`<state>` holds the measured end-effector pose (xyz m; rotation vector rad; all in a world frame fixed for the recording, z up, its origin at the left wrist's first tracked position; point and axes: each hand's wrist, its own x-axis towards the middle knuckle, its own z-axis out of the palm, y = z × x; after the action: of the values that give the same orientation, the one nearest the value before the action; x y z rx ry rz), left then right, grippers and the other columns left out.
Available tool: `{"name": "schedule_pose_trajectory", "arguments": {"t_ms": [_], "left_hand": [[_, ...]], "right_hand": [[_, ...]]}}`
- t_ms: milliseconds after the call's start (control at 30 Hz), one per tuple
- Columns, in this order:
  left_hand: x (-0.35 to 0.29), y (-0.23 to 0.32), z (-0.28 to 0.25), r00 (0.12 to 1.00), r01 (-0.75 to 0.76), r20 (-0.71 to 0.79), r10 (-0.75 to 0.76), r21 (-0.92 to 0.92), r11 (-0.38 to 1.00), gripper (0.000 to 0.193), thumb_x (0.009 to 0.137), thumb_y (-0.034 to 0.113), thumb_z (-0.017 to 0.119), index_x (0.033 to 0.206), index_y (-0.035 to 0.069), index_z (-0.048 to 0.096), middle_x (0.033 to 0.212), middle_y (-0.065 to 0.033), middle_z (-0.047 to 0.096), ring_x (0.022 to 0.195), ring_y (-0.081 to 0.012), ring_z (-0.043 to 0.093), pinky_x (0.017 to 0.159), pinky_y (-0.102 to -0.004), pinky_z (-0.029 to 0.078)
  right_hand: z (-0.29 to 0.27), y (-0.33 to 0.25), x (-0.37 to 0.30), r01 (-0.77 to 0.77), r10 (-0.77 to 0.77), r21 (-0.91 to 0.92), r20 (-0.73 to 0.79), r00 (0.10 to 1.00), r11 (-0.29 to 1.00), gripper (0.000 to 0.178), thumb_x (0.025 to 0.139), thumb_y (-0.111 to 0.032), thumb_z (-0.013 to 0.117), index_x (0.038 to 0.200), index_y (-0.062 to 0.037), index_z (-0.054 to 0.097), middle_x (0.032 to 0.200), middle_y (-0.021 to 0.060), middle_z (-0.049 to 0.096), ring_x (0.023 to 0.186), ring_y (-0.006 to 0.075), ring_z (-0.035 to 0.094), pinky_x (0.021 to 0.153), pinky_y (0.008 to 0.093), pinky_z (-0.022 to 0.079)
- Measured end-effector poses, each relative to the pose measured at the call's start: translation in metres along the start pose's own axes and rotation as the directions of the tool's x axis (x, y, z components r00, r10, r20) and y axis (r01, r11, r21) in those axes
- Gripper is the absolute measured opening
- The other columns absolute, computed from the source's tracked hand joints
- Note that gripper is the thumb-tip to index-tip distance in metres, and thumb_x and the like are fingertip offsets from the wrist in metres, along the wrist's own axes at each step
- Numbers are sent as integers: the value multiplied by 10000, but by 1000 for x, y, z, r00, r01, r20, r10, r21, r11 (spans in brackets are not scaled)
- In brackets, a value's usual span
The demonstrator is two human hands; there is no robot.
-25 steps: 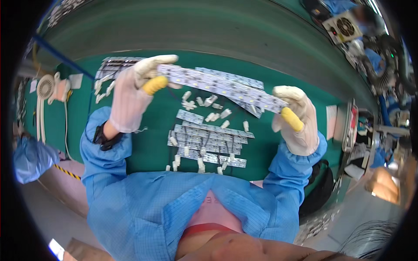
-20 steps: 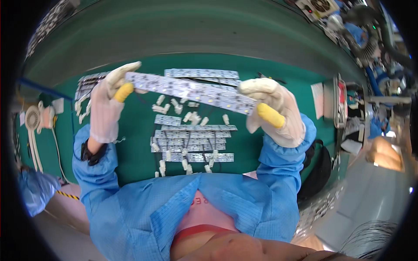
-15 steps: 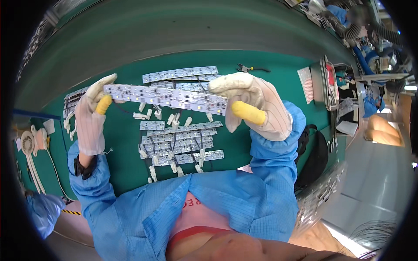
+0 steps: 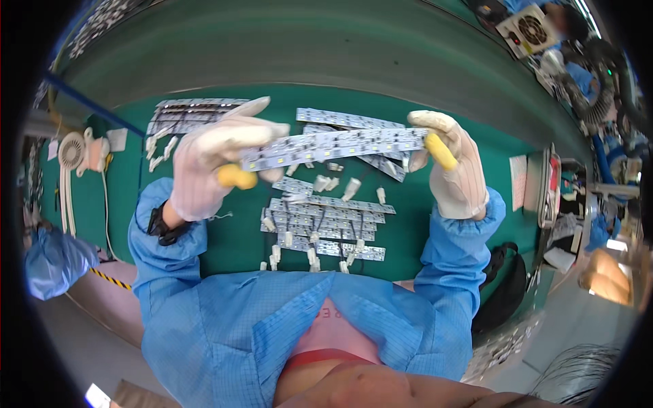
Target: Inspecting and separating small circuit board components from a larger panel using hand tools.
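A long white LED circuit board (image 4: 333, 145) is held up above the bench between my two gloved hands, its right end a little higher than its left. My left hand (image 4: 207, 160), in a white glove with a yellow thumb cover, closes on the left end. On the right end, my right hand (image 4: 454, 166) pinches the board with its yellow-covered thumb in front. Below it lies a group of similar LED boards (image 4: 333, 219) with dark wires and white connectors. Beyond the held board are more LED boards (image 4: 347, 120), partly hidden by it.
Another stack of LED boards (image 4: 194, 109) lies at the far left of the green bench mat (image 4: 231, 241). A small fan (image 4: 71, 151) sits further left. At right are a printed sheet (image 4: 518, 182), a metal tray (image 4: 548, 187) and a black bag (image 4: 500, 292).
The held board has tipped the other way: its left end was higher before, now its right end is. My left hand now covers more of the left end. The view has shifted.
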<state>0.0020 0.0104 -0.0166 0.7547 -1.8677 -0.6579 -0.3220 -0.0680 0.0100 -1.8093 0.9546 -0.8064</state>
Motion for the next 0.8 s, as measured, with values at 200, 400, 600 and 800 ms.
{"name": "schedule_pose_trajectory", "arguments": {"t_ms": [200,400,600,800], "left_hand": [[-5,-2,3,940,322,-129,-317,23,946,294,917,272,541,1089,45,610,1006,-144,683,984,-269,642,949,-411,396],[-7,-5,4,938,332,-229,-261,370,868,180,871,69,599,1045,27,590,1203,-135,625,789,-245,674,707,-313,499],[-3,-8,0,909,409,-183,-375,211,888,243,862,63,569,1091,35,644,1171,-125,646,1003,-232,645,848,-301,483],[6,7,11,864,495,-220,-453,204,844,531,1008,418,319,1224,1,566,984,-120,688,1003,-191,614,942,-310,419]], "right_hand": [[1,6,-2,-60,60,187,6,998,980,543,960,-509,425,973,14,574,650,61,591,521,122,562,491,230,441],[-1,-6,-16,-58,54,163,33,998,985,424,934,-414,540,892,7,557,605,71,566,457,136,542,433,237,425],[-8,-5,-23,-119,9,460,234,972,880,473,913,-432,570,1080,11,566,781,117,656,635,156,631,611,252,509],[1,6,-17,-92,1,641,140,990,762,472,895,-455,591,908,16,578,621,82,608,477,147,569,454,234,440]]}}
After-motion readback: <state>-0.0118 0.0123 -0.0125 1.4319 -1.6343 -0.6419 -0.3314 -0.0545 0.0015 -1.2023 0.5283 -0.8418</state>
